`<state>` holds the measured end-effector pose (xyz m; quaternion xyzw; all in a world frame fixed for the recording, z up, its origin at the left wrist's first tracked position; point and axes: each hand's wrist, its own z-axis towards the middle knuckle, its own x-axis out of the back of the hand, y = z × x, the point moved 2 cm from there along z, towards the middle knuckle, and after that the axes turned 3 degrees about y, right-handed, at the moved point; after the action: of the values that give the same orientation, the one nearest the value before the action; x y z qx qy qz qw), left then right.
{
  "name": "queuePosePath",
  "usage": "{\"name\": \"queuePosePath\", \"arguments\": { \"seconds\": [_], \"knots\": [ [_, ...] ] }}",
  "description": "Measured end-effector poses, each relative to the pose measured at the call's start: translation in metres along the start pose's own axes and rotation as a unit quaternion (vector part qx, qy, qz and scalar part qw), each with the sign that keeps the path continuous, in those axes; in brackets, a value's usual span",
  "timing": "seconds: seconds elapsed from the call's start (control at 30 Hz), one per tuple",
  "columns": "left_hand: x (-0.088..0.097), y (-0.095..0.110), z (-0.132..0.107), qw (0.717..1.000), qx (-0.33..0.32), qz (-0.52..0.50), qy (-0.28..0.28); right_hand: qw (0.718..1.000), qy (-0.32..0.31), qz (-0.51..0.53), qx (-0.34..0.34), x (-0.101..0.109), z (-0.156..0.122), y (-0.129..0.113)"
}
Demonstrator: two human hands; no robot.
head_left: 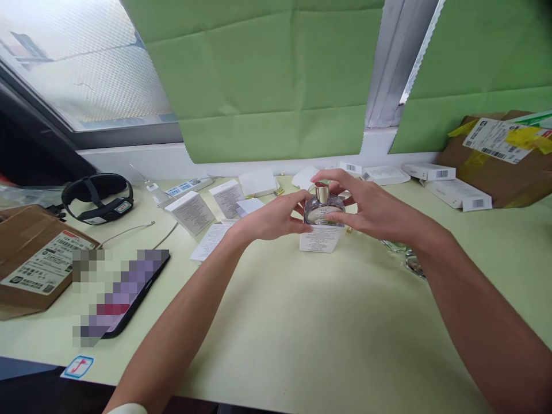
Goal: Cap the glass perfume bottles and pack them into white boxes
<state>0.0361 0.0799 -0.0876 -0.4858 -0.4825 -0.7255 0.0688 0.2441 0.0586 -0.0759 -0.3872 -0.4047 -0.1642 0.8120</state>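
Note:
A round clear perfume bottle point(321, 215) with a shiny metallic cap point(321, 192) stands upright between my hands. My left hand point(276, 217) grips it at its left side, the thumb reaching the top edge of a white printed card or small carton point(321, 239). On the other side my right hand point(366, 208) is closed round the bottle, with the thumb across its front and the fingers arched behind the cap. The bottle's base is hidden by the white printed piece; whether it sits inside or behind it, I cannot tell.
Left of my hands stand printed white cartons point(194, 213), a power strip point(190, 186) and a phone point(133, 293). A black headset point(98, 201) and a cardboard box point(43, 259) lie farther left. White boxes point(457, 192) and a bigger carton point(495, 167) occupy the back right. Glass items point(414, 264) lie under my right forearm.

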Motion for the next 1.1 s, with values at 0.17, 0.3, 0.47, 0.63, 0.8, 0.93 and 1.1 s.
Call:
{"name": "queuePosePath", "arguments": {
  "seconds": [0.17,0.3,0.47,0.63,0.8,0.93,1.1],
  "knots": [
    [-0.001,-0.001,0.000,1.000,-0.013,0.005,0.000,1.000,-0.010,-0.007,0.016,-0.002,0.000,-0.002],
    [-0.001,0.001,-0.001,1.000,-0.018,0.007,-0.003,0.999,-0.015,-0.029,-0.010,-0.005,0.002,-0.001],
    [0.000,0.003,-0.001,0.999,-0.021,0.025,0.002,0.999,-0.021,-0.036,-0.025,-0.008,0.003,-0.001],
    [0.000,0.002,-0.001,0.998,-0.014,0.060,0.007,0.999,-0.027,-0.030,-0.032,-0.005,0.002,-0.008],
    [-0.001,0.000,0.000,0.997,0.002,0.076,0.005,0.998,-0.026,-0.035,-0.042,-0.002,0.002,-0.012],
    [-0.001,-0.002,0.000,0.997,0.007,0.076,-0.002,0.999,-0.020,-0.031,-0.037,-0.003,0.002,-0.010],
    [-0.001,-0.002,0.000,0.997,0.012,0.075,-0.004,0.999,-0.022,-0.034,-0.028,-0.002,0.002,-0.010]
  ]
}}
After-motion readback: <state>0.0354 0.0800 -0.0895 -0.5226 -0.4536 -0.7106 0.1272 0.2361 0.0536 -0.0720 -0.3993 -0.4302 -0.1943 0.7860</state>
